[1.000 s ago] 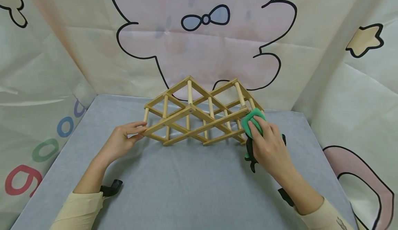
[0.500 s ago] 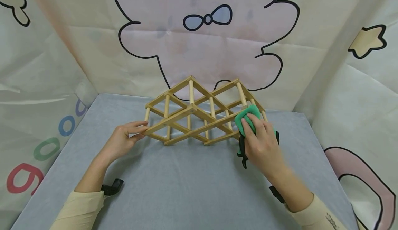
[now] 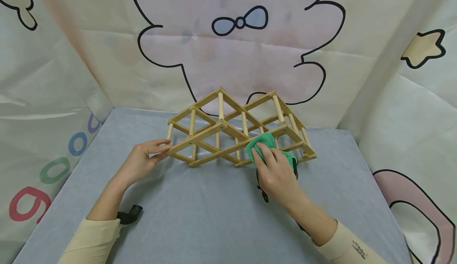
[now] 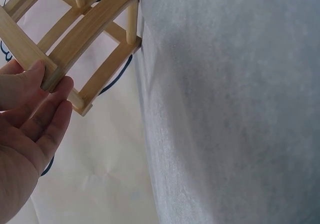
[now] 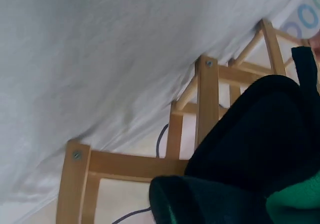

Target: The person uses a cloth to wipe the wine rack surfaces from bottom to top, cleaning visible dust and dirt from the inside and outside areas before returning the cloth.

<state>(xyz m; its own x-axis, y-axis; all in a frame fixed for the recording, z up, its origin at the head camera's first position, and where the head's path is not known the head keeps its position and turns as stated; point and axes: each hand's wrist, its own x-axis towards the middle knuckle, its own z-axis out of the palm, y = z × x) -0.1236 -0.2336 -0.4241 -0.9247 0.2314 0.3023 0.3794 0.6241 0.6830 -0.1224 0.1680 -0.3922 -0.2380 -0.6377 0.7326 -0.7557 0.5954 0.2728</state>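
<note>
A folding wooden lattice rack (image 3: 194,137), made of crossed slats joined by round dowels, stands spread out on the table. My left hand (image 3: 144,157) pinches its left end corner, thumb on one side and fingers on the other, as the left wrist view shows close up on the slat end (image 4: 49,79). My right hand (image 3: 276,174) grips a green cloth (image 3: 264,139) with black edging and presses it against the front slat, right of the middle. In the right wrist view the cloth's black part (image 5: 250,129) hides much of the rack (image 5: 207,99).
A grey-blue cloth covers the table (image 3: 200,224). Behind the rack rises a printed fabric backdrop (image 3: 242,65), with more fabric walls on both sides. A black wrist camera mount (image 3: 130,215) sits at the left forearm.
My right hand has slid the green cloth leftward along the front slat, from the rack's right end toward its middle, uncovering that end. The left hand and the rack stay in place.
</note>
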